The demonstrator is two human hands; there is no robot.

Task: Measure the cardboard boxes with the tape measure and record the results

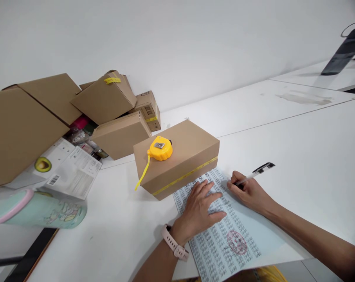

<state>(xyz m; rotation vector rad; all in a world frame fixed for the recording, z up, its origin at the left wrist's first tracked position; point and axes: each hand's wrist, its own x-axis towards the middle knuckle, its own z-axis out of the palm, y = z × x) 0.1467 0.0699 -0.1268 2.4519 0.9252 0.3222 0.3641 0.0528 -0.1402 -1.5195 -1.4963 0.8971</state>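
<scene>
My left hand (200, 205) lies flat with its fingers spread on a sheet of paper (218, 254) filled with rows of handwritten characters and a round red stamp. A pink band is on that wrist. My right hand (247, 190) is closed around a pen (258, 171) with a clear barrel and black cap end, its tip hidden at the paper's right part. Just beyond the paper sits a cardboard box (191, 141) with yellow measuring tape printed or stuck along its lower side. A yellow tape measure (160, 149) rests on top of this box, its strap hanging over the edge.
Several cardboard boxes (107, 98) are piled at the back left, with small packaged items between them. A white carton (74, 168) with an avocado picture and a mint-green tumbler (60, 209) are at left. A dark bottle (343, 53) stands far right. The white table (107, 239) ends near me.
</scene>
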